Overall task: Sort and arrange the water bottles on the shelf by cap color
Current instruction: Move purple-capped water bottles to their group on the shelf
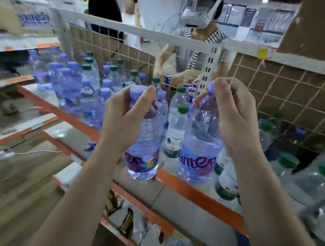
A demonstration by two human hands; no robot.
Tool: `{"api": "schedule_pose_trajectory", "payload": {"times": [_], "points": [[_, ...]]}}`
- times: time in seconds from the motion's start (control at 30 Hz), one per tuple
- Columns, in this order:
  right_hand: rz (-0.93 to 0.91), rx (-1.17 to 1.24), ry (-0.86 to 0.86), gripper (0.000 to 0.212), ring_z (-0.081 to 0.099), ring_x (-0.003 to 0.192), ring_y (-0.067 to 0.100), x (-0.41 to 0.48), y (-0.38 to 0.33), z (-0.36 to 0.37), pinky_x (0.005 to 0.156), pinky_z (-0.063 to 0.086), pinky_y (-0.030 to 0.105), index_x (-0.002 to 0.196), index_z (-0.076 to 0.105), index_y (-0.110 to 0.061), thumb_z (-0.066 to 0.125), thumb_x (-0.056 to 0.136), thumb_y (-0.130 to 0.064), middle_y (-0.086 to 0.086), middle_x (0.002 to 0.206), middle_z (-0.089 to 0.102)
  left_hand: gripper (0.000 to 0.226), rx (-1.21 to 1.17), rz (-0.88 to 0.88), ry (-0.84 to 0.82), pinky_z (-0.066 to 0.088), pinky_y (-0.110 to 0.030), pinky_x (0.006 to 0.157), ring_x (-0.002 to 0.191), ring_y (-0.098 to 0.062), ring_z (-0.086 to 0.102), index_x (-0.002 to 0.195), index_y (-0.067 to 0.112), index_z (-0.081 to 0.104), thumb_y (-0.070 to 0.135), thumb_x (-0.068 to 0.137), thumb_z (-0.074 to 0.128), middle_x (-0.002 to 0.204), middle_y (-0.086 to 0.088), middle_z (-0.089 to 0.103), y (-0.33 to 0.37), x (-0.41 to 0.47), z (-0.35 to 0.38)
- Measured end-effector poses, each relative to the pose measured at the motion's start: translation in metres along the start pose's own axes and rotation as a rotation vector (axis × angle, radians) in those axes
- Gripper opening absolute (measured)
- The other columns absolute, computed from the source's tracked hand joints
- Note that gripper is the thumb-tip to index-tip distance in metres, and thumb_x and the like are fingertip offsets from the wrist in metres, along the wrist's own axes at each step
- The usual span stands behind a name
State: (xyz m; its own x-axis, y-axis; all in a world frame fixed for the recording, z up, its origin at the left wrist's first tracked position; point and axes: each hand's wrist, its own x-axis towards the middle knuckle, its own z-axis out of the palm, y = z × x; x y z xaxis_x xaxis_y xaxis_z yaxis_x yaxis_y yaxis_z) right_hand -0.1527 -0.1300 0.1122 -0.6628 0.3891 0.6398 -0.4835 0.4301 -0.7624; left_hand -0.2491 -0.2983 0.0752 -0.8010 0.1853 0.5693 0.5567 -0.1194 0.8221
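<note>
My left hand (128, 110) grips the neck of a purple-capped bottle (143, 156), which hangs over the shelf's orange front edge (191, 190). My right hand (233, 116) pinches the neck of a second purple-capped bottle (198, 154), whose base is at the white shelf surface near the front. Between them stand green-capped clear bottles (176, 131). A cluster of purple-capped bottles (70, 85) fills the shelf's left part, with several green-capped ones (89, 64) behind. More green-capped bottles (287, 162) sit at the right.
A wire grid with brown board (275, 96) backs the shelf. A white upright post (207, 72) stands behind the bottles. A person in a striped top (201, 48) reaches in from the far side. Lower shelves (131, 220) hold packets; a wooden floor lies left.
</note>
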Motion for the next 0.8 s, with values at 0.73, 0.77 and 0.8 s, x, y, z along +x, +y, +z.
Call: {"api": "schedule_pose_trajectory", "payload": {"times": [0.73,0.77,0.8], "points": [[0.116,0.048,-0.198,0.018,0.061,0.074,0.015,0.007,0.111,0.456,0.071,0.048,0.034,0.089,0.056,-0.034,0.047,0.096,-0.048,-0.008,0.080,0.062,0.046,0.298,-0.142,0.234,0.049,-0.043,0.065,0.067,-0.029,0.060,0.071,0.005,0.059,0.048,0.088,0.054,0.068,-0.011,0.065,-0.170,0.088,-0.376],[0.111,0.054,-0.199,0.018,0.062,0.076,0.016,0.015,0.119,0.472,0.072,0.048,0.034,0.089,0.056,-0.034,0.047,0.096,-0.047,-0.008,0.081,0.063,0.046,0.294,-0.147,0.238,0.048,-0.041,0.065,0.066,-0.029,0.060,0.072,0.005,0.060,0.048,0.087,0.054,0.069,-0.013,0.065,-0.179,0.100,-0.385],[0.108,0.060,-0.200,0.017,0.062,0.076,0.018,0.023,0.127,0.488,0.073,0.048,0.034,0.090,0.056,-0.033,0.047,0.096,-0.047,-0.005,0.080,0.064,0.047,0.296,-0.146,0.237,0.048,-0.040,0.065,0.067,-0.030,0.060,0.072,0.005,0.060,0.049,0.087,0.054,0.069,-0.014,0.065,-0.189,0.112,-0.394]]}}
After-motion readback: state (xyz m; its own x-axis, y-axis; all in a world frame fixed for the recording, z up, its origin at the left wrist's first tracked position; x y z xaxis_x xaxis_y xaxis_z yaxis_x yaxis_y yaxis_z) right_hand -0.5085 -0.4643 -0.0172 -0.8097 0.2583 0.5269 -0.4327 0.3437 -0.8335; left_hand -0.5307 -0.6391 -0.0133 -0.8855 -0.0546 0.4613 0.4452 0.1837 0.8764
